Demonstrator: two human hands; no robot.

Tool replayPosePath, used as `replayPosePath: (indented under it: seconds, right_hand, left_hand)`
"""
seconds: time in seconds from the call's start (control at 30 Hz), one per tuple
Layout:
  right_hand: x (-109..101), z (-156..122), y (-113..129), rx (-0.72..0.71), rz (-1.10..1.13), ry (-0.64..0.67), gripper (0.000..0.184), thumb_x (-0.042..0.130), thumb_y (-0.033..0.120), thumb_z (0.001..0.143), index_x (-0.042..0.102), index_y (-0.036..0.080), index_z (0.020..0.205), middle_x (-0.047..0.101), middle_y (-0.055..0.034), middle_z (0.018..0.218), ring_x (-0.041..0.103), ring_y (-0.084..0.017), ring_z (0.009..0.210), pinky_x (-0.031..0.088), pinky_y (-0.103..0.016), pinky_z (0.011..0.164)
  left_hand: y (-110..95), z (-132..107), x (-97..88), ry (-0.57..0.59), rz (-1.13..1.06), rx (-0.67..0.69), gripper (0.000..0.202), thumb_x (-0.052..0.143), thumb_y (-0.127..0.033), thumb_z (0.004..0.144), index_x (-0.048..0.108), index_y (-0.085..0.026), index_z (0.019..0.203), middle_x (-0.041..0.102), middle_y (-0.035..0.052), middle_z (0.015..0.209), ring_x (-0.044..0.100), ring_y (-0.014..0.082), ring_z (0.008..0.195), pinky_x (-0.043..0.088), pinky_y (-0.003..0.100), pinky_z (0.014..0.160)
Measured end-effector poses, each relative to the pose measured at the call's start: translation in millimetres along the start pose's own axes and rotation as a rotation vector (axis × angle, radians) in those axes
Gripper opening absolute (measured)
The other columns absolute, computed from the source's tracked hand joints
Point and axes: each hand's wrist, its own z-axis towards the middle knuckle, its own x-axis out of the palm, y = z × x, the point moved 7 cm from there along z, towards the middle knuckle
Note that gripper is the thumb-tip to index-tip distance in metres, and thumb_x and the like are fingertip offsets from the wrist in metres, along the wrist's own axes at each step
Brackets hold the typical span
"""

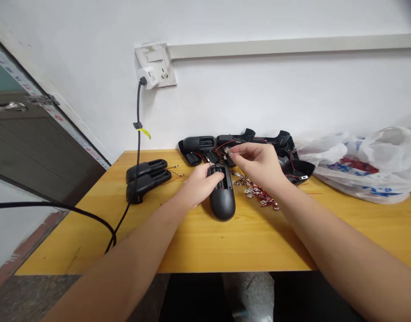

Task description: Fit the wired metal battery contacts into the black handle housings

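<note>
A black plastic housing [223, 201] with an open battery compartment lies on the wooden table, its rounded end toward me. My left hand [203, 181] is closed on its left side, with the thumb over the compartment. Just above its far end, my right hand [255, 161] pinches a small metal battery contact [227, 150] between thumb and fingertips. Below my right hand a loose pile of metal contacts with red wires [259, 193] is spread on the table. The far end of the housing is partly hidden by my left fingers.
Several more black housings [199, 143] lie along the wall, some with red wires. Two housings [148, 176] sit at the left, beside a black cable [138, 147] running from a wall socket [155, 62]. A white plastic bag [359, 179] with red contents rests at the right.
</note>
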Motion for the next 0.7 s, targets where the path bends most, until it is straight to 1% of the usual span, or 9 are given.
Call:
replayPosePath:
  seconds: [0.07, 0.13, 0.2, 0.27, 0.37, 0.5, 0.7]
  right_hand:
    - [5.5, -4.9, 10.1, -0.087, 0.007, 0.050, 0.017, 0.070, 0.022, 0.086, 0.079, 0.014, 0.097, 0.079, -0.0093, 0.094, 0.074, -0.020, 0.082, 0.058, -0.032, 0.074]
    - [13.1, -9.8, 17.1, -0.196, -0.032, 0.125, 0.016, 0.067, 0.017, 0.087, 0.080, 0.016, 0.097, 0.079, -0.0072, 0.097, 0.073, -0.019, 0.086, 0.058, -0.032, 0.077]
    - [19.6, -13.6, 20.0, -0.302, -0.096, 0.192, 0.018, 0.064, 0.012, 0.087, 0.080, 0.017, 0.096, 0.078, -0.0060, 0.097, 0.072, -0.019, 0.088, 0.056, -0.032, 0.080]
    - [22.7, -14.8, 18.7, -0.360, -0.144, 0.222, 0.020, 0.063, 0.011, 0.089, 0.080, 0.017, 0.096, 0.077, -0.0059, 0.096, 0.070, -0.018, 0.089, 0.055, -0.032, 0.081]
    - [21.5, -13.4, 16.6, -0.371, -0.170, 0.206, 0.020, 0.062, 0.011, 0.089, 0.079, 0.017, 0.097, 0.077, -0.0062, 0.097, 0.070, -0.019, 0.089, 0.054, -0.033, 0.082]
    - [20.7, -13.4, 20.1, -0.363, -0.213, 0.210, 0.021, 0.061, 0.012, 0.089, 0.079, 0.019, 0.096, 0.077, -0.0061, 0.096, 0.069, -0.020, 0.091, 0.054, -0.034, 0.083]
    - [17.9, -13.8, 20.5, -0.331, -0.241, 0.177, 0.020, 0.062, 0.015, 0.088, 0.081, 0.020, 0.095, 0.076, -0.0061, 0.098, 0.069, -0.022, 0.092, 0.054, -0.036, 0.086]
  left_hand:
    - [-0.4, 1.4, -0.1, 0.011, 0.019, 0.038, 0.017, 0.063, -0.023, 0.085, 0.066, -0.018, 0.101, 0.070, 0.0029, 0.098, 0.064, 0.0171, 0.093, 0.048, 0.030, 0.082]
    - [-0.2, 1.8, 0.3, 0.032, -0.001, 0.040, 0.023, 0.066, -0.024, 0.085, 0.065, -0.017, 0.108, 0.071, 0.0048, 0.105, 0.065, 0.0191, 0.101, 0.048, 0.032, 0.089]
    - [-0.9, 1.2, 3.1, 0.075, -0.043, 0.033, 0.030, 0.069, -0.021, 0.082, 0.063, -0.017, 0.111, 0.070, 0.0061, 0.110, 0.065, 0.0205, 0.106, 0.049, 0.033, 0.091]
    - [-2.8, 0.0, 6.4, 0.108, -0.087, 0.031, 0.036, 0.073, -0.016, 0.078, 0.062, -0.017, 0.112, 0.070, 0.0063, 0.111, 0.064, 0.0209, 0.109, 0.049, 0.032, 0.091]
    - [-3.8, -1.4, 10.1, 0.127, -0.131, 0.009, 0.038, 0.074, -0.014, 0.077, 0.061, -0.016, 0.112, 0.070, 0.0063, 0.111, 0.064, 0.0204, 0.110, 0.050, 0.031, 0.091]
    - [-1.5, -1.6, 10.8, 0.122, -0.141, -0.020, 0.036, 0.074, -0.015, 0.077, 0.062, -0.016, 0.111, 0.070, 0.0052, 0.107, 0.064, 0.0187, 0.103, 0.050, 0.029, 0.087]
    - [2.0, 0.9, 4.9, 0.098, -0.130, 0.012, 0.036, 0.076, -0.021, 0.077, 0.062, -0.017, 0.110, 0.069, 0.0038, 0.101, 0.065, 0.0174, 0.095, 0.049, 0.029, 0.083]
